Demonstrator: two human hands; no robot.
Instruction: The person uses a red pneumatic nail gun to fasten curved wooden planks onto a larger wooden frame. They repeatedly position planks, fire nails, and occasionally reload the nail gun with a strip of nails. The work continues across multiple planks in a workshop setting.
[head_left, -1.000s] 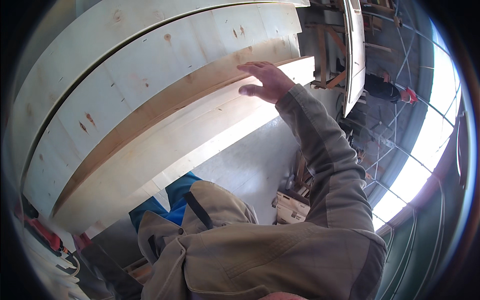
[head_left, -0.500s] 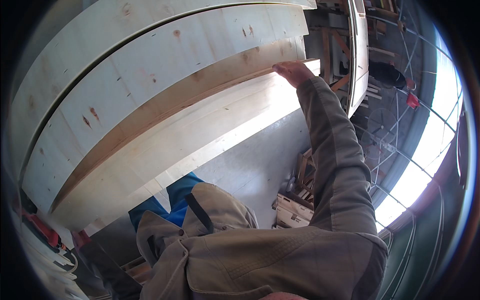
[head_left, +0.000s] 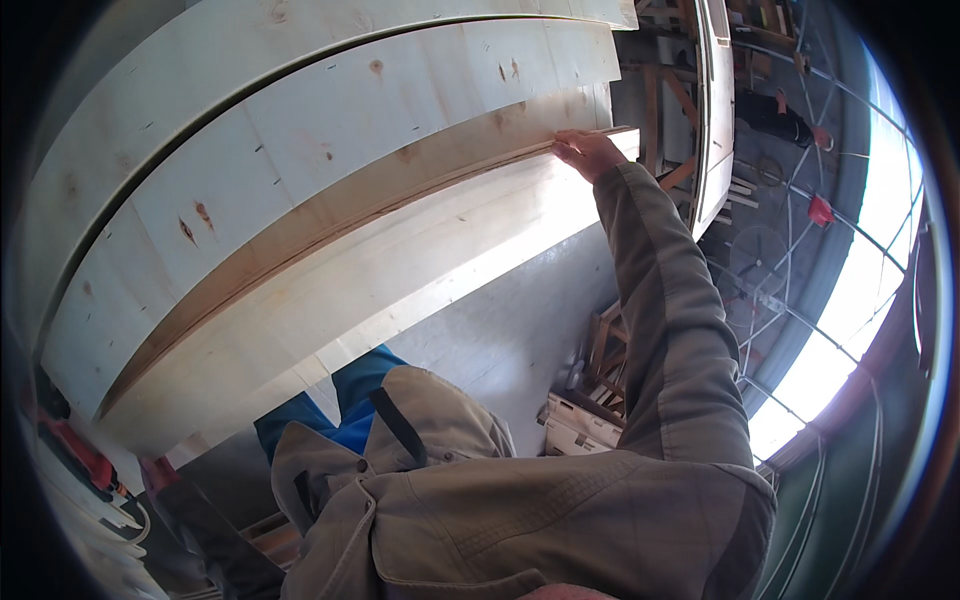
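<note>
A long pale wooden board (head_left: 400, 260) stretches across in front of me, its near face brightly lit at the right. My right hand (head_left: 590, 155) is closed over its upper edge near the right end, fingers on top. At the board's other end, my left hand (head_left: 160, 474) shows only as a small patch beside the lower left corner, and its fingers are hidden. Behind the board's top edge lies a wide wooden panel (head_left: 330, 130) with dark knots and short marks. A second panel (head_left: 200, 75) sits beyond it, across a dark gap.
A red and black tool (head_left: 85, 450) with a pale hose is at the far left. Wooden crates (head_left: 580, 425) stand on the grey floor (head_left: 480, 350) at the right. Farther right are an upright panel (head_left: 715, 120), a person in dark clothes (head_left: 770, 118) and a red object (head_left: 820, 210).
The view has shifted slightly, so the boards appear a little lower. My right hand keeps its grip near the board's right end. The person in the background has moved a little.
</note>
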